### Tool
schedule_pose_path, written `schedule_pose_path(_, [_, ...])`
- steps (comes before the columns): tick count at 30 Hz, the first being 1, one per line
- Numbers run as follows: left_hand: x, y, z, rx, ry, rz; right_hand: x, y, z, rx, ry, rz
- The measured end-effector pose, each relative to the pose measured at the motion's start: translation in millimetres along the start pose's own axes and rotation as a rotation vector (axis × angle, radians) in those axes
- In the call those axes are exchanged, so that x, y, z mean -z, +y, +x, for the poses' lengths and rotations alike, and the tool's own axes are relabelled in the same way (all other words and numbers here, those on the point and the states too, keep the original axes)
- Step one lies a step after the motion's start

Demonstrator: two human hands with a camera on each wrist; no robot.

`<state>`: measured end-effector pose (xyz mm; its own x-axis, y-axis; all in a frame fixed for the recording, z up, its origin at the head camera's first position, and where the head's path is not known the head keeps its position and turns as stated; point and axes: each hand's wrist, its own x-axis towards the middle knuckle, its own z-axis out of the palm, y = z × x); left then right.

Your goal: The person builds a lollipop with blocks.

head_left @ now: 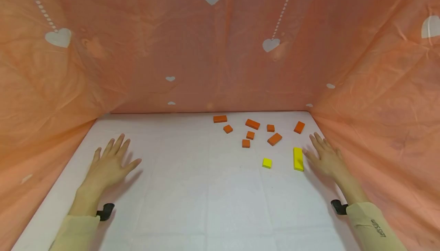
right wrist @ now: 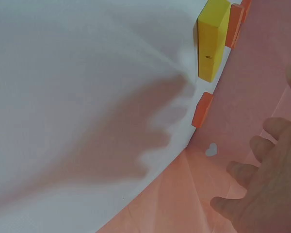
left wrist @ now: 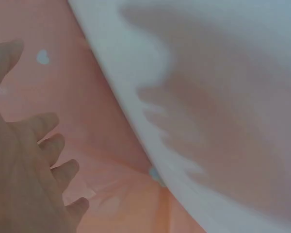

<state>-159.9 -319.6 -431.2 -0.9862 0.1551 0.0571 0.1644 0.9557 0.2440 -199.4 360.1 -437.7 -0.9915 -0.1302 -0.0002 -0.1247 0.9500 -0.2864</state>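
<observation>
My left hand (head_left: 107, 167) hovers with spread fingers over the left side of the white table, nothing in it; its shadow falls on the cloth in the left wrist view. On the right, my right hand (head_left: 326, 161) is also spread and holds nothing. Its thumb points at a long yellow block (head_left: 298, 159), which stands just left of it. A small yellow block (head_left: 267, 163) lies further left. Behind these are scattered several orange blocks: a longer one (head_left: 220, 119) at the back, a tilted one (head_left: 274, 139), and one (head_left: 299, 127) nearest the right hand.
An orange curtain (head_left: 192, 52) with white hearts closes off the back and both sides of the white table (head_left: 178, 197). Smaller orange blocks, such as a square one (head_left: 246, 143), lie among the longer ones. Each wrist wears a black camera mount (head_left: 105, 212).
</observation>
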Motion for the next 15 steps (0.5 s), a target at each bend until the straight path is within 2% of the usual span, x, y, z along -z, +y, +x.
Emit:
schedule_pose_path(7, [1.2, 15.8, 15.2, -0.072, 0.141, -0.017, 1.4, -3.3, -1.8, 0.009, 0.058, 0.056])
schedule_pose_path(15, [0.8, 52.3, 42.4, -0.218, 0.368, -0.105, 1.5, -6.4, -4.9, 0.037, 0.117, 0.161])
